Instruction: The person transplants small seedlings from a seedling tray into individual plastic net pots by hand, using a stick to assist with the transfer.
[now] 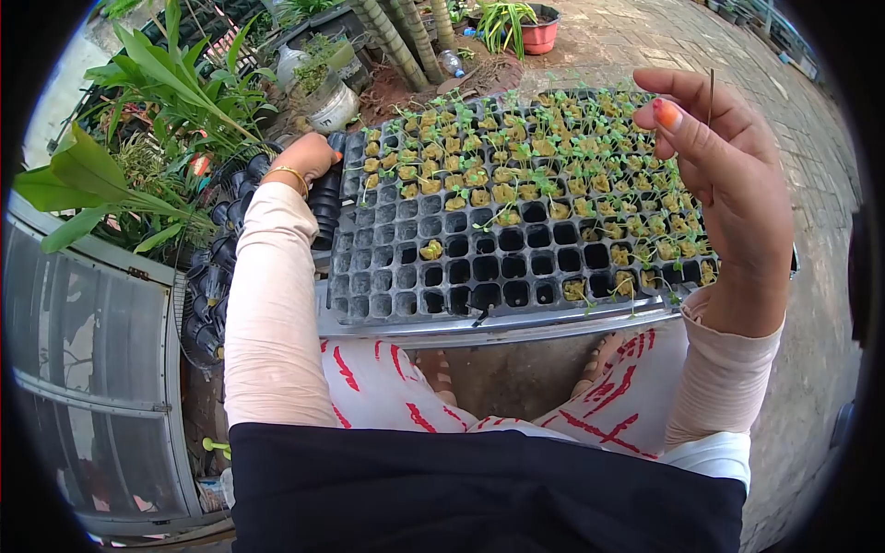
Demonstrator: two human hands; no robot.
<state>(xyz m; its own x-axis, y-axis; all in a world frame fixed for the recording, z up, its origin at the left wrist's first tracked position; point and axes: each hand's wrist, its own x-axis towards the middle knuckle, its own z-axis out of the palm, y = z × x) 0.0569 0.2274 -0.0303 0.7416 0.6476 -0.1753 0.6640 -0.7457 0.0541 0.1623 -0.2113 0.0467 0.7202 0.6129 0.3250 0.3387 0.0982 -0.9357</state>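
Observation:
My left hand (309,157), with a bangle at the wrist, is closed at the top end of a stack of nested black plant pots (324,205). Its fingertips are partly hidden. My right hand (724,152) is raised over the right side of the seedling tray (369,307), holding a thin stick (711,92) upright, its fingers curled and thumb forward. Small green seedlings (516,152) in yellowish plugs fill much of the tray's far and right parts. One lone plug (430,250) sits among bare cells at the near left.
Black pots (221,253) lie heaped at the left beside leafy plants (138,175) and a glazed metal frame (101,378). Behind the tray stand a whitish bucket (334,109), plant trunks (406,41) and a red pot (540,35). Brick paving (627,37) extends to the right.

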